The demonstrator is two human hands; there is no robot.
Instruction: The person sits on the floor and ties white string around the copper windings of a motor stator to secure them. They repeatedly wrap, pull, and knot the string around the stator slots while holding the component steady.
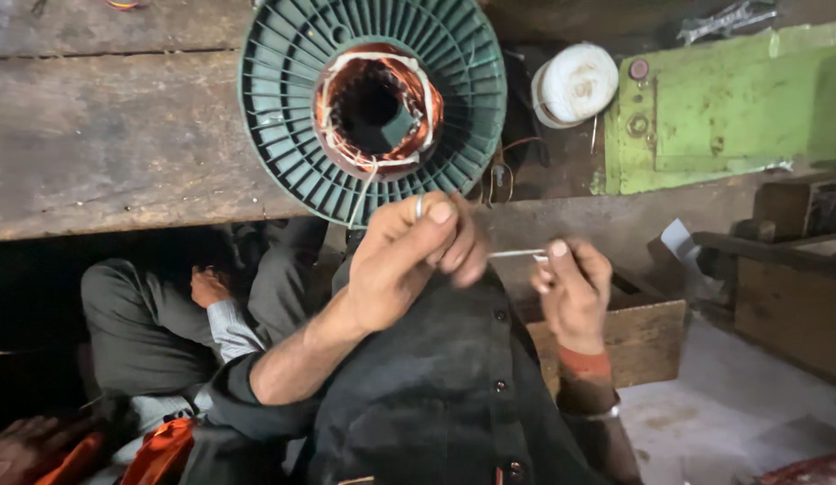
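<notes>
My left hand (409, 260) and right hand (570, 287) each pinching an end of a thin white sleeve (517, 254), its long axis lying level left-to-right, just below the green finned stator (283, 117) with copper windings (341, 135)

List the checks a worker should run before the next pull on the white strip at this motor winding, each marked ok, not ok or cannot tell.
1. Left hand has a grip on the white strip: ok.
2. Right hand pinches the strip's other end: ok.
3. Strip taut between hands: ok.
4. Copper winding seated in green finned housing: ok.
5. Housing steady on wooden bench: cannot tell.
6. White tape roll within reach: ok.
</notes>
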